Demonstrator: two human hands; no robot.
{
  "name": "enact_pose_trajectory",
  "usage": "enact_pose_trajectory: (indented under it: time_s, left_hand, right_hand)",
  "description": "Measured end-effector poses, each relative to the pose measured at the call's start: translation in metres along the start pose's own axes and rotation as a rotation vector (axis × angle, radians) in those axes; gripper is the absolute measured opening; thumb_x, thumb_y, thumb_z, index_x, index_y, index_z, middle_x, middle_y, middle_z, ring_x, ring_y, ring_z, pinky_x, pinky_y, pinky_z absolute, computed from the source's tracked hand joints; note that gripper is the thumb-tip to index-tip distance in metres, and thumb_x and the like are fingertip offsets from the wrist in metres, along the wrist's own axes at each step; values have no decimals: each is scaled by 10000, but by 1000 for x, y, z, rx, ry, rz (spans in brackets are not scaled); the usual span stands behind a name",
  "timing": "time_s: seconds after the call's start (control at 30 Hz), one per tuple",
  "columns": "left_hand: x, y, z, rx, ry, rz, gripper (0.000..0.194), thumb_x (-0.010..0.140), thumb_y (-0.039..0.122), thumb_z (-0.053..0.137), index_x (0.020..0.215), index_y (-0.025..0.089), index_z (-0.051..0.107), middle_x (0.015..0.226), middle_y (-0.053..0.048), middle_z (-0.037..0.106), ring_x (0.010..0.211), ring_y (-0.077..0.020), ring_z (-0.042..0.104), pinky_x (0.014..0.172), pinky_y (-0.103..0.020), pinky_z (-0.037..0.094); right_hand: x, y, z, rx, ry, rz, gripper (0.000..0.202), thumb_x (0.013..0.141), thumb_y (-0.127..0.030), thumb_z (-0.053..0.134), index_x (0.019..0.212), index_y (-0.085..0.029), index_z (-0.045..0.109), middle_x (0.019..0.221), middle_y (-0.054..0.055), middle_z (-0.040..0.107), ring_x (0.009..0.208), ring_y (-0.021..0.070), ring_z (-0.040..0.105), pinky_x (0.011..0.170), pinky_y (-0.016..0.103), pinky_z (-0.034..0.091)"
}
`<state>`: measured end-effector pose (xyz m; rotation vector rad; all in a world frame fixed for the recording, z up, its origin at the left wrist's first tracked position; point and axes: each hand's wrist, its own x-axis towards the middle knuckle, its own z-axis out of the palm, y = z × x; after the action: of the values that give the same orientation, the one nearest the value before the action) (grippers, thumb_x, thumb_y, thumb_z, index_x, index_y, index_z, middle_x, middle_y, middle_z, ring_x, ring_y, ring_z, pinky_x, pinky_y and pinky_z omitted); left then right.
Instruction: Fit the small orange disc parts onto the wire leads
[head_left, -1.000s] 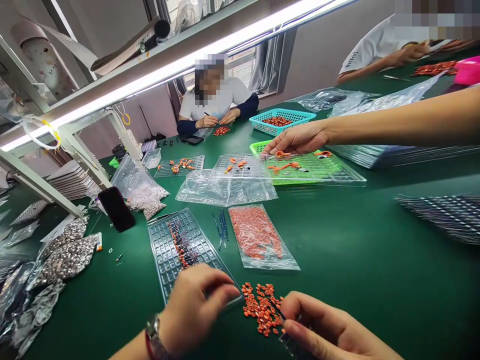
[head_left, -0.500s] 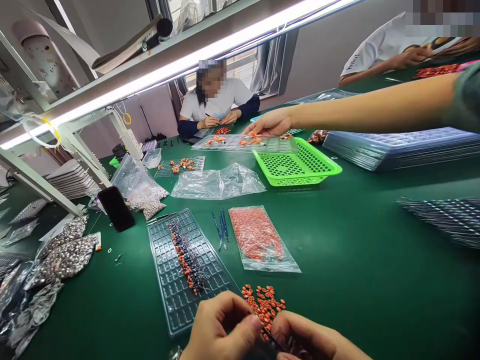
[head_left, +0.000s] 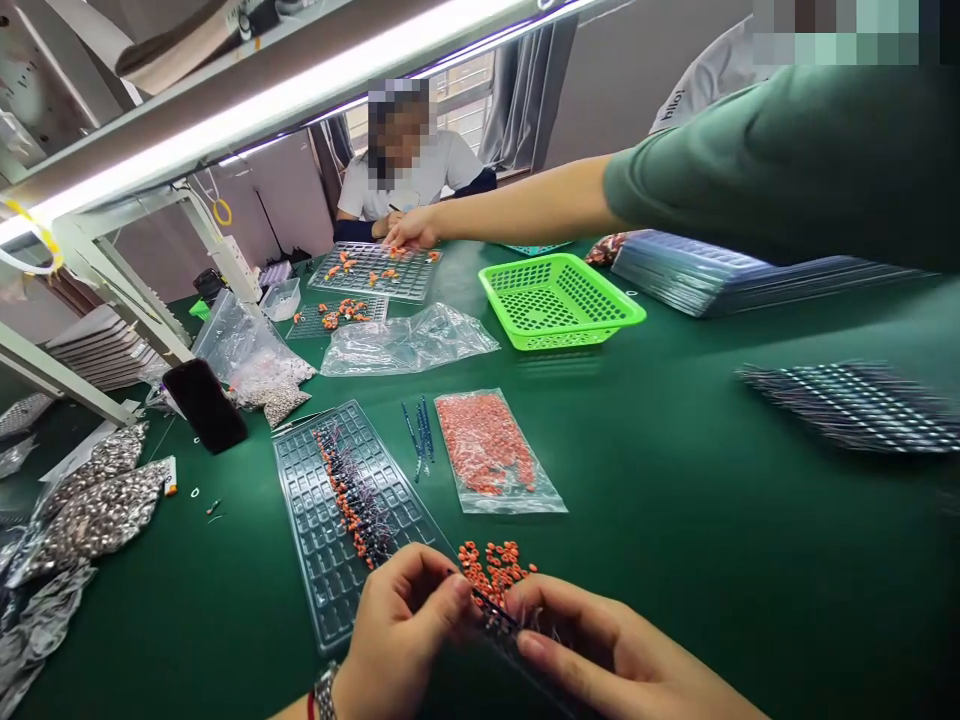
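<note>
My left hand (head_left: 409, 615) pinches one end of a dark narrow strip (head_left: 496, 614) between thumb and forefinger. My right hand (head_left: 600, 645) grips the same strip farther along, with thin wire-like strands showing near its fingers. Just beyond my fingers lies a loose pile of small orange ring-like pieces (head_left: 499, 565). Left of the pile, a clear compartment tray (head_left: 304, 520) carries a row of dark wired parts with orange ends (head_left: 352, 500). A clear bag of orange pieces (head_left: 487, 440) lies past the pile, beside several thin blue strips (head_left: 421, 435).
A co-worker's arm (head_left: 517, 205) reaches across from the right, its hand at a gridded tray (head_left: 409, 285) with orange parts. Beyond the bag stand a green basket (head_left: 562, 335) and crumpled plastic (head_left: 405, 345). A phone (head_left: 206, 405) lies left; dark strips (head_left: 855, 405) lie right.
The co-worker's hand has moved left with the gridded tray, from over the green basket to beyond the crumpled plastic. My hands show higher in view, still holding the dark strip.
</note>
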<state>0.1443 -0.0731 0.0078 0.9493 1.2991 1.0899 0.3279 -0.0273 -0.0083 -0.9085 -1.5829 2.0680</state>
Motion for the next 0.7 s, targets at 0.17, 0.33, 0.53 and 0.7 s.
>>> enact_pose_trajectory:
  time_s: [0.17, 0.33, 0.53, 0.7]
  left_hand:
    - [1, 0, 1, 26, -33, -45, 408, 787, 538, 698, 783, 151, 569, 678, -6, 605, 602, -106, 538, 618, -236, 437]
    - [0, -3, 3, 23, -64, -63, 397, 802, 532, 689, 805, 151, 579, 692, -7, 608, 616, -106, 538, 629, -235, 432]
    - [-3, -7, 2, 91, -99, -67, 418, 811, 561, 666, 810, 147, 602, 687, -8, 598, 633, -113, 534, 625, -231, 422]
    - [-2, -11, 3, 136, -104, -50, 418, 831, 570, 635, 809, 153, 602, 680, -5, 586, 637, -118, 529, 627, -234, 425]
  right_hand:
    - [-1, 1, 0, 56, -5, -3, 472, 821, -674, 630, 880, -205, 617, 886, 56, 651, 823, 230, 577, 730, 309, 485]
    - [0, 4, -1, 39, -26, -32, 437, 856, -629, 623, 871, -192, 611, 883, 54, 644, 844, 225, 561, 763, 314, 464]
    - [0, 4, -1, 27, -12, -16, 448, 847, -634, 628, 850, -187, 597, 811, 25, 617, 771, 190, 537, 710, 277, 446]
    - [-2, 4, 2, 5, -21, -14, 437, 857, -623, 617, 836, -187, 592, 781, 13, 601, 733, 174, 525, 675, 254, 442]
